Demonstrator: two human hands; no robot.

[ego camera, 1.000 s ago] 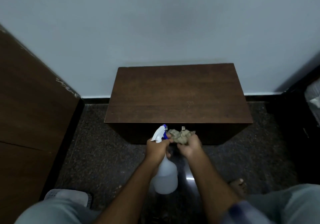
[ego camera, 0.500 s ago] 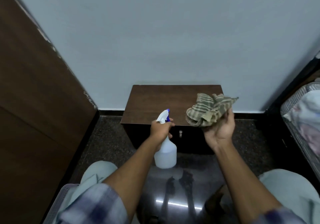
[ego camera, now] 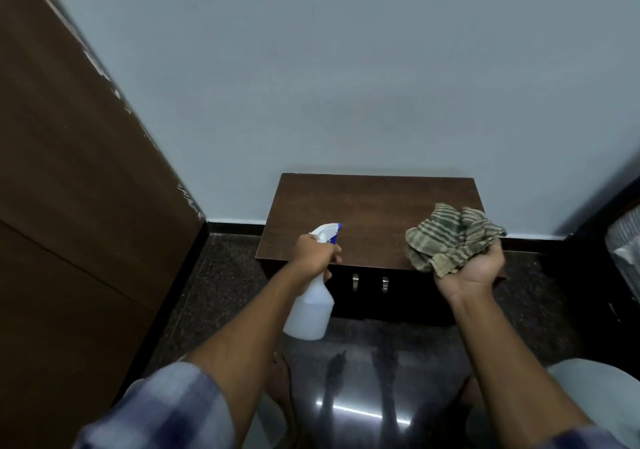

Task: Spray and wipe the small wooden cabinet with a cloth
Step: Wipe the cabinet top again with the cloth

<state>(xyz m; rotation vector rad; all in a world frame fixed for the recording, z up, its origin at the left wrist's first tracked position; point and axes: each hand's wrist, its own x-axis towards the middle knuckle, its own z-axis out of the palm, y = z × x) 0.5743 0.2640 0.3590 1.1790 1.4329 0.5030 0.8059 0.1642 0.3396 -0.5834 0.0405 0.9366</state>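
A small dark wooden cabinet stands against the pale wall, with two metal handles on its front. My left hand grips the neck of a white spray bottle, whose white and blue nozzle points over the cabinet's front left corner. My right hand, palm up, holds a bunched green striped cloth above the cabinet's front right part.
A tall brown wooden panel rises on the left. The floor is dark, speckled and glossy. A dark frame with a pale mesh item stands at the right edge. My knees and a bare foot show at the bottom.
My hands have moved apart from in front of the cabinet: the cloth went up and right over the top, the bottle rose to the front left corner. The view pulled back and tilted up.
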